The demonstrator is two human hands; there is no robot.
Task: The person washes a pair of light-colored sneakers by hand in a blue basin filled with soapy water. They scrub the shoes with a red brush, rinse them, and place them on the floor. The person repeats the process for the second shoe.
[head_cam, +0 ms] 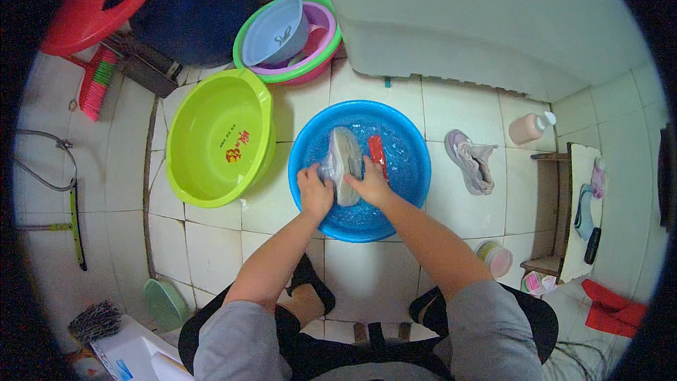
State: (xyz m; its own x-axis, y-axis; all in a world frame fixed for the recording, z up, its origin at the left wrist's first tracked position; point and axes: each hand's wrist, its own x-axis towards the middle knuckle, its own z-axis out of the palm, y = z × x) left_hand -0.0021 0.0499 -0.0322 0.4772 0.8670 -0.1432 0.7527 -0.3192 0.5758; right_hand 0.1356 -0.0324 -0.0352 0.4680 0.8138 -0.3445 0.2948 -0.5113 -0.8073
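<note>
A blue plastic basin [411, 206] with water stands on the tiled floor in front of me. A light-coloured shoe [347, 164] lies in it, its sole facing up. My left hand [316, 190] is at the shoe's left side, fingers apart, perhaps touching its edge. On the other side my right hand [373, 184] has its thumb against the shoe's edge; its fingertips reach beside a red object [376, 149] in the water, which looks like a brush. How firmly either hand grips cannot be seen. Another shoe, pale purple-grey [468, 163], lies on the floor to the right.
A lime-green basin [217, 137] stands left of the blue one, with stacked basins [288, 37] behind. At the right are a pump bottle [529, 128], a round tub [496, 258] and a small wooden stool or shelf [582, 211]. A large pale appliance or tub [449, 21] borders the back.
</note>
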